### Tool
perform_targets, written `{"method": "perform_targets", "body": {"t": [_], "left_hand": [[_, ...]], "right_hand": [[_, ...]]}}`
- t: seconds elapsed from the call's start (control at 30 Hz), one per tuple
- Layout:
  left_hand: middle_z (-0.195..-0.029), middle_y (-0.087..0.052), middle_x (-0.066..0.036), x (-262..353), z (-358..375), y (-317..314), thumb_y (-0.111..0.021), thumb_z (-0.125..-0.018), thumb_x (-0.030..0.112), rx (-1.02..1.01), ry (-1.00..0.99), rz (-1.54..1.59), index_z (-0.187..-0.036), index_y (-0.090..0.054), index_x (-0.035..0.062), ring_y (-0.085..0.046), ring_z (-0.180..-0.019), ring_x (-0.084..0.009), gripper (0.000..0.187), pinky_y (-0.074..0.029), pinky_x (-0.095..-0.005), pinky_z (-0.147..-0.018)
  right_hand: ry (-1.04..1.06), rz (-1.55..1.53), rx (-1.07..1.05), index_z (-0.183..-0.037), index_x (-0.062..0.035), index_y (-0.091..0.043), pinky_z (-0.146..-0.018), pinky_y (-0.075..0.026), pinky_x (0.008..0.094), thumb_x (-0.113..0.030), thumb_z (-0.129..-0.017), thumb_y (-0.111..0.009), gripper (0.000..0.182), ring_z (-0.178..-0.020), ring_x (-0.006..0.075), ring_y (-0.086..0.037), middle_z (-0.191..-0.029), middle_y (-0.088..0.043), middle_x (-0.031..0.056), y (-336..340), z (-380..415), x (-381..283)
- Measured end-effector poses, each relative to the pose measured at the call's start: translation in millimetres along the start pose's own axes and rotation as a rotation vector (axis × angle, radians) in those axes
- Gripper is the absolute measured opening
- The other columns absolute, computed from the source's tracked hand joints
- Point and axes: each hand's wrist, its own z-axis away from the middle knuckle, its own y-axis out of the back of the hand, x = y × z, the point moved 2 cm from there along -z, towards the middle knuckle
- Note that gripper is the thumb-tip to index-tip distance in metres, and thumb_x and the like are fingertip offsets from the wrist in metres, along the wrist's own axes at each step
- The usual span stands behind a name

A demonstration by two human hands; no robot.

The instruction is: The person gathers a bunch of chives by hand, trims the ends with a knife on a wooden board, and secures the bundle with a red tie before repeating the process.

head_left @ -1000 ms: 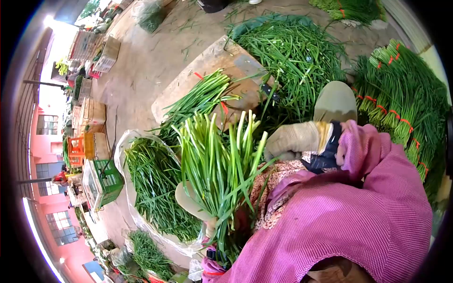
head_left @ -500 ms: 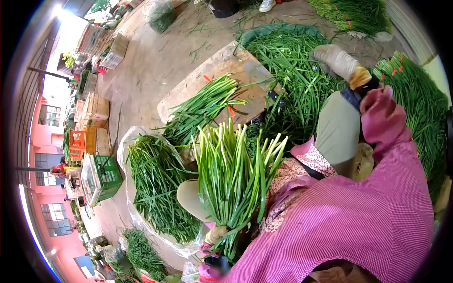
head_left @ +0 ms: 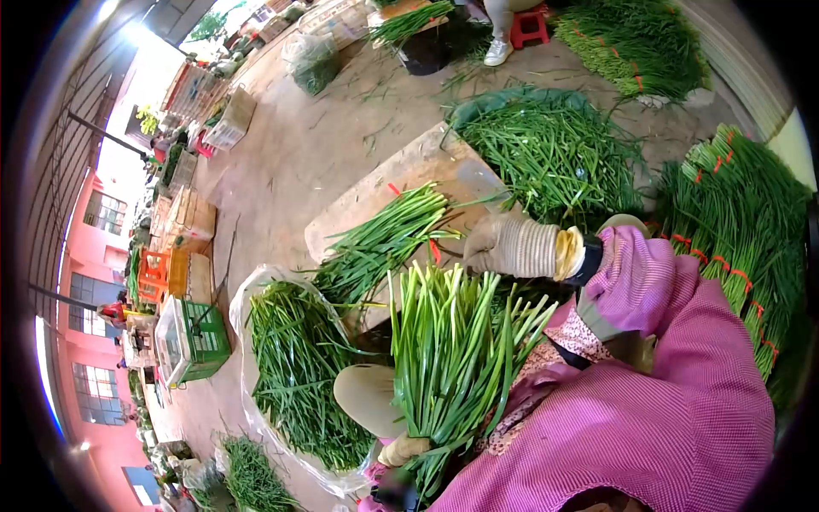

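Note:
My left hand (head_left: 404, 450), in a pale work glove, is closed round the leafy end of a large bunch of garlic chives (head_left: 452, 358). The bunch stands over my lap, its pale cut ends fanned upward. Just above those ends is my right hand (head_left: 495, 246), gloved under a ribbed cuff; its fingers bend down and their tips are hidden. A smaller bunch of chives (head_left: 388, 235) lies on the wooden board (head_left: 341, 224) beyond, with a red tie (head_left: 435, 250) beside it and another red tie (head_left: 393, 189) at its far side.
Loose chives fill a plastic-lined heap (head_left: 299, 375) at left and a green-lined heap (head_left: 546, 149) ahead. Tied bundles (head_left: 751, 222) are stacked at right, more bundles (head_left: 636, 43) behind. A green crate (head_left: 203, 341) stands far left; a person's shoe (head_left: 498, 51) and red stool (head_left: 531, 28) are ahead.
My right hand has swung left and down from beside the green-lined heap to the cut ends of the held bunch. My left hand keeps its grip. The view has shifted slightly.

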Motion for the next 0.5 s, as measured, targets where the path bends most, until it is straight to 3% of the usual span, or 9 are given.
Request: {"method": "perform_targets", "body": {"t": [0.03,0.13,0.2,0.27,0.33,0.4,0.43,0.47,0.5], "left_hand": [[-0.148,-0.036,-0.014,0.6,-0.9,-1.7,-0.075,-0.076,0.030,0.007,-0.006,-0.044,-0.149,-0.024,0.0026,-0.039,-0.135,-0.0278,0.093,-0.029,-0.0394,-0.113],[-0.148,-0.038,-0.014,1.6,3.4,-1.8,-0.076,-0.076,0.030,0.030,0.096,0.008,-0.148,-0.026,0.0029,-0.039,-0.134,-0.0272,0.093,-0.027,-0.0385,-0.113],[-0.145,-0.042,-0.013,-8.1,7.1,9.0,-0.077,-0.073,0.029,0.064,0.029,0.032,-0.146,-0.031,0.0023,-0.044,-0.130,-0.0261,0.090,-0.033,-0.0374,-0.110],[-0.142,-0.045,-0.012,-38.3,20.0,39.8,-0.078,-0.073,0.029,0.091,0.076,0.021,-0.144,-0.034,0.0018,-0.047,-0.127,-0.0258,0.089,-0.037,-0.0363,-0.107],[-0.138,-0.049,-0.013,-44.6,21.9,36.6,-0.076,-0.073,0.031,0.104,0.001,0.113,-0.142,-0.037,0.0007,-0.051,-0.123,-0.0246,0.085,-0.041,-0.0355,-0.103],[-0.144,-0.043,-0.014,-31.6,16.1,61.4,-0.074,-0.075,0.031,-0.315,0.133,0.370,-0.144,-0.036,0.0022,-0.044,-0.130,-0.0249,0.084,-0.033,-0.0357,-0.110],[-0.152,-0.029,-0.016,-82.8,23.5,69.3,-0.071,-0.078,0.030,-0.016,0.154,0.245,-0.147,-0.031,0.0036,-0.029,-0.140,-0.0237,0.084,-0.020,-0.0334,-0.116],[-0.157,-0.015,-0.016,-82.8,14.7,93.2,-0.064,-0.085,0.036,-0.689,-0.421,0.096,-0.150,-0.025,0.0045,-0.017,-0.145,-0.0223,0.082,-0.010,-0.0345,-0.117],[-0.157,-0.017,-0.017,-71.3,10.6,79.3,-0.061,-0.087,0.037,-0.623,-0.414,0.056,-0.149,-0.026,0.0038,-0.019,-0.144,-0.0225,0.079,-0.012,-0.0368,-0.117]], "right_hand": [[0.086,0.138,0.043,-0.088,-0.0144,-0.071,-0.074,-0.050,0.0412,-0.033,-0.085,-0.062,0.021,-0.080,0.0290,-0.065,-0.082,-0.067,0.0104,6.6,1.6,1.4],[-0.275,0.616,-0.055,-0.082,-0.0131,-0.071,-0.074,-0.052,0.0377,-0.031,-0.084,-0.063,0.020,-0.079,0.0262,-0.066,-0.076,-0.067,0.0085,48.0,0.4,-8.7],[-0.324,1.027,0.328,-0.080,-0.0116,-0.071,-0.075,-0.052,0.0372,-0.028,-0.085,-0.063,0.019,-0.079,0.0264,-0.066,-0.073,-0.066,0.0087,67.5,5.5,46.3],[-0.725,0.904,0.381,-0.088,-0.0108,-0.072,-0.081,-0.051,0.0390,-0.027,-0.086,-0.063,0.018,-0.089,0.0291,-0.065,-0.086,-0.068,0.0106,113.0,10.7,78.2],[-0.595,1.022,0.647,-0.110,-0.0119,-0.067,-0.088,-0.049,0.0412,-0.029,-0.086,-0.063,0.029,-0.100,0.0304,-0.062,-0.104,-0.067,0.0131,137.8,30.6,95.8],[-0.549,1.115,0.798,-0.128,-0.0125,-0.056,-0.093,-0.046,0.0441,-0.032,-0.090,-0.061,0.043,-0.109,0.0302,-0.058,-0.117,-0.064,0.0148,118.9,28.4,105.2],[-0.443,0.633,0.735,-0.129,-0.0117,-0.054,-0.089,-0.048,0.0423,-0.034,-0.091,-0.060,0.045,-0.104,0.0279,-0.060,-0.115,-0.064,0.0134,104.4,20.7,98.7],[-0.340,0.151,0.645,-0.131,-0.0110,-0.051,-0.086,-0.050,0.0406,-0.037,-0.093,-0.058,0.047,-0.100,0.0256,-0.061,-0.113,-0.065,0.0119,84.6,17.3,90.3],[-0.324,-0.184,0.480,-0.129,-0.0084,-0.053,-0.082,-0.052,0.0372,-0.039,-0.094,-0.057,0.046,-0.095,0.0224,-0.062,-0.110,-0.066,0.0106,67.2,19.9,72.1]]}}
